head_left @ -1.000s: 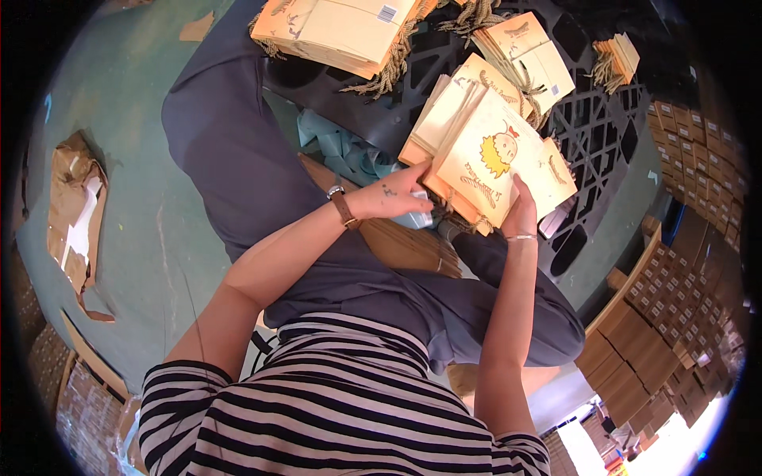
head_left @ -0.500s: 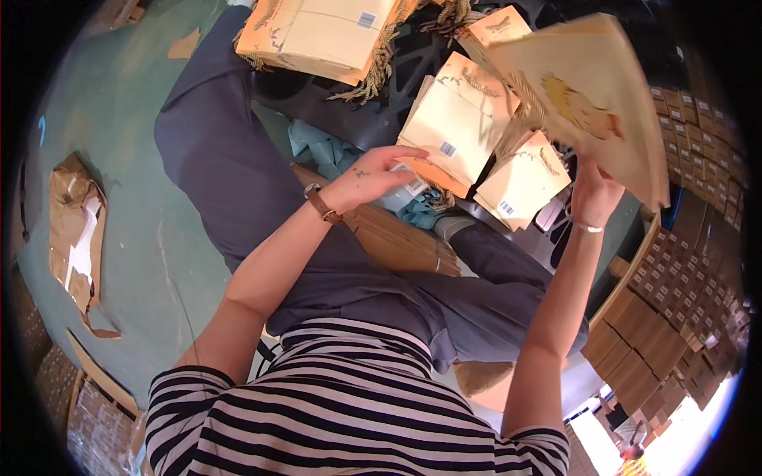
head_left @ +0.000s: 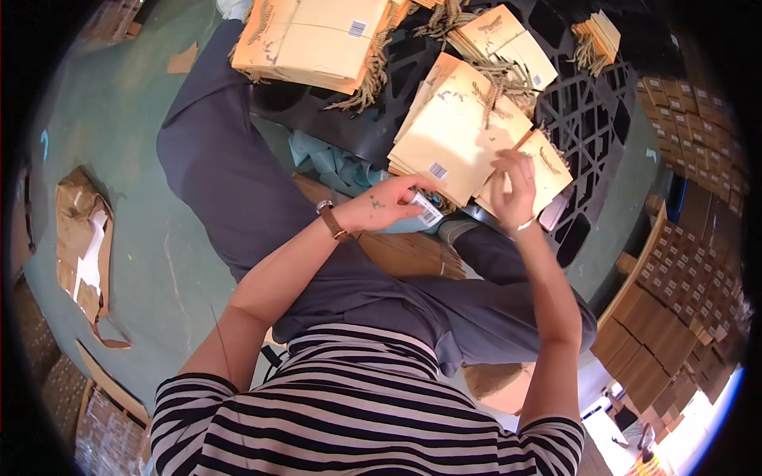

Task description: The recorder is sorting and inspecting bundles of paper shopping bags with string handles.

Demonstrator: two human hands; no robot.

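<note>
My left hand pinches white barcode labels just below the middle stack. My right hand, loosely bent with fingers apart, is at the lower right edge of that stack; whether it touches the paper I cannot tell. The middle stack is of flat orange-and-cream paper bags with a barcode label near the lower edge and twisted cord handles at the far end. A smaller bag stack lies right beside it, partly behind my right hand.
More bags lie in a large stack at the far left, a bundle behind, and a small one far right. All rest on a black lattice pallet. Crumpled blue sheeting and cardboard lie near my legs. Boxes stand right.
My right hand has let go of the large bag it held up at the right and moved left to the middle stack. My left hand has shifted slightly down, still with the labels.
</note>
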